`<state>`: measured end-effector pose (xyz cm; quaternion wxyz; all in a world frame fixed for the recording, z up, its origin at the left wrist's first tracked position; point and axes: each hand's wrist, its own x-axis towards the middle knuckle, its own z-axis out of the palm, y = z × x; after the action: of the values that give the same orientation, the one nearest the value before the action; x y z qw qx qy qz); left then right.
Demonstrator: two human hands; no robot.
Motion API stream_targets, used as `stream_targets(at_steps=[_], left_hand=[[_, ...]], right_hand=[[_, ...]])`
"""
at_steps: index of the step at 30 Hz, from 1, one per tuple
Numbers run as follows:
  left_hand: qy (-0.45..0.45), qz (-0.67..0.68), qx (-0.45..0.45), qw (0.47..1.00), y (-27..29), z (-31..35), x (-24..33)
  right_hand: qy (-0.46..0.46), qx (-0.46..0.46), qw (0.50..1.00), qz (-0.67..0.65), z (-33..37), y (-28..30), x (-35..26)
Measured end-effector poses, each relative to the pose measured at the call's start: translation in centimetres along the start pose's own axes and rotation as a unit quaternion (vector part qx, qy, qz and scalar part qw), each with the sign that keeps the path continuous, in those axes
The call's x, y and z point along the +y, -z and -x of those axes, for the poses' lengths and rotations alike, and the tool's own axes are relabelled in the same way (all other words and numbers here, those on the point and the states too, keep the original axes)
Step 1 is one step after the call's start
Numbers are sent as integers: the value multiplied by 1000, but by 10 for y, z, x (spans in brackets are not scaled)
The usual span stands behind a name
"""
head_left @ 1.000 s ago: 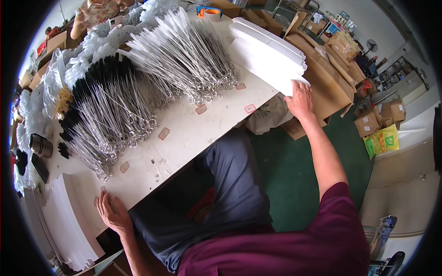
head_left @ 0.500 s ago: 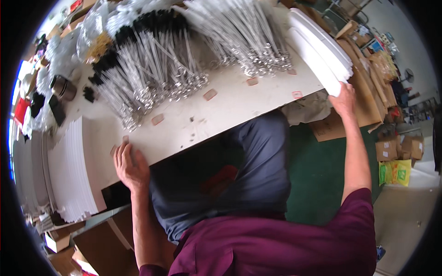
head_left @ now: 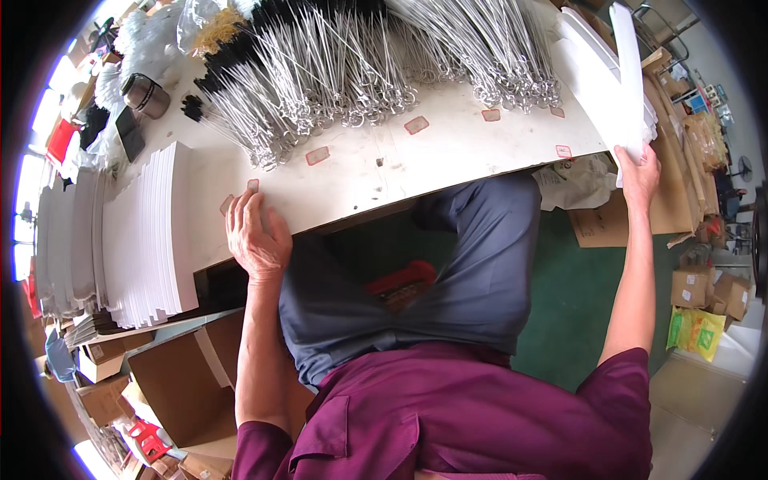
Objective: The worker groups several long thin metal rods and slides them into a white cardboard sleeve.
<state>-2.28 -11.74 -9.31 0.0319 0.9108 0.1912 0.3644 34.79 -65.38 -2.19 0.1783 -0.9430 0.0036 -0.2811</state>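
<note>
My right hand (head_left: 640,180) grips the lower end of a long white strip (head_left: 630,76), which looks like flat card or a flattened sleeve, at the right end of the table. The strip stands raised and tilted over a pile of similar white pieces (head_left: 588,72). On the left, my left hand (head_left: 260,240) lies on the near edge of the pale table (head_left: 360,168), fingers outstretched and holding nothing. Beyond it are bunches of thin wire brushes (head_left: 344,72) with ring ends toward me and black bristles at the far side. Another wire bunch (head_left: 488,56) lies farther right.
Stacked white sheets (head_left: 152,240) stand left of my left hand. Behind them are a metal flask (head_left: 146,96) and a dark flat object (head_left: 130,134). Cardboard boxes (head_left: 180,384) sit at lower left, with cardboard (head_left: 596,228) below the table's right end.
My right hand has lifted the white strip up off the pile, and it now stands apart at an angle. My left hand stays on the table edge. The whole view has shifted.
</note>
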Motion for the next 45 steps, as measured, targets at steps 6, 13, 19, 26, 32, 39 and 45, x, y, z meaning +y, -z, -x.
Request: stream_targets(at_steps=[6, 13, 19, 26, 32, 39, 45], left_hand=[[3, 12, 11, 1000, -5, -1, -2], [-8, 9, 15, 1000, -5, 2, -6], [-4, 7, 20, 1000, -4, 5, -7], [2, 14, 25, 1000, -4, 1, -2], [17, 14, 16, 1000, -5, 5, -7], [48, 165, 84, 982, 23, 9, 4], [-33, 174, 37, 984, 71, -10, 43]], right_hand=[[34, -108, 950, -289, 35, 20, -84], [299, -196, 887, -292, 95, 47, -178], [433, -265, 823, -257, 128, 26, -223], [441, -351, 801, -203, 141, 1, -226], [450, -348, 793, -219, 146, -4, -241], [450, -340, 792, -234, 145, 1, -248], [447, -344, 798, -213, 140, 20, -241]])
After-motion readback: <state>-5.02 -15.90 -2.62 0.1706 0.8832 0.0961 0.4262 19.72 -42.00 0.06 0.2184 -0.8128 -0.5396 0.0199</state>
